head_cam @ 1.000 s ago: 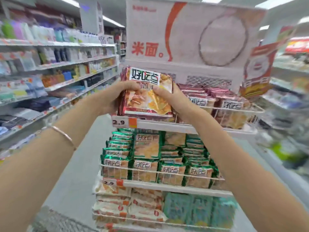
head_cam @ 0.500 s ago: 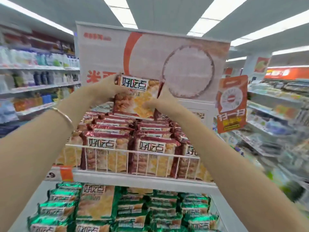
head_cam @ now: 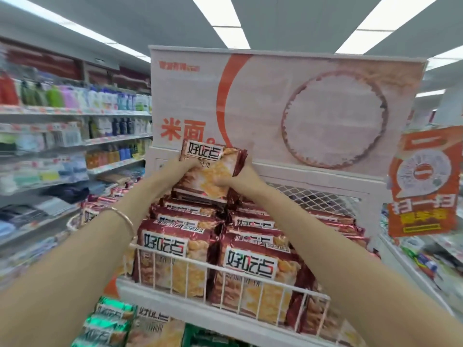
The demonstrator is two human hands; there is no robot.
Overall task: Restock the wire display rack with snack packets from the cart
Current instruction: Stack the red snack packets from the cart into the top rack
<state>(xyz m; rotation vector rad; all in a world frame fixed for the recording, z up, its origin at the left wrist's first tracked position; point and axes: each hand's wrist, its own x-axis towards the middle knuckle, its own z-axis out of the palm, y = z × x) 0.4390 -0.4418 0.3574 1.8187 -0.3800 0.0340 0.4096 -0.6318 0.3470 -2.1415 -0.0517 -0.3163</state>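
Observation:
A stack of red snack packets (head_cam: 213, 169) is held upright over the back of the top wire basket (head_cam: 253, 276) of the display rack. My left hand (head_cam: 180, 169) grips its left edge and my right hand (head_cam: 233, 179) grips its right edge and lower front. Rows of the same red packets (head_cam: 172, 261) fill the basket beneath, standing behind its white wire front. Green packets (head_cam: 110, 319) lie on the tier below.
A white and orange header sign (head_cam: 288, 108) rises behind the basket. An orange hanging tag (head_cam: 423, 181) sits at the right. Store shelves with bottles (head_cam: 75, 116) line the left aisle. More shelving (head_cam: 431, 256) runs at the right.
Both hands carried the packets from the front of the top tier up and back over the basket. The view tilted upward, so the lower tiers dropped out of sight.

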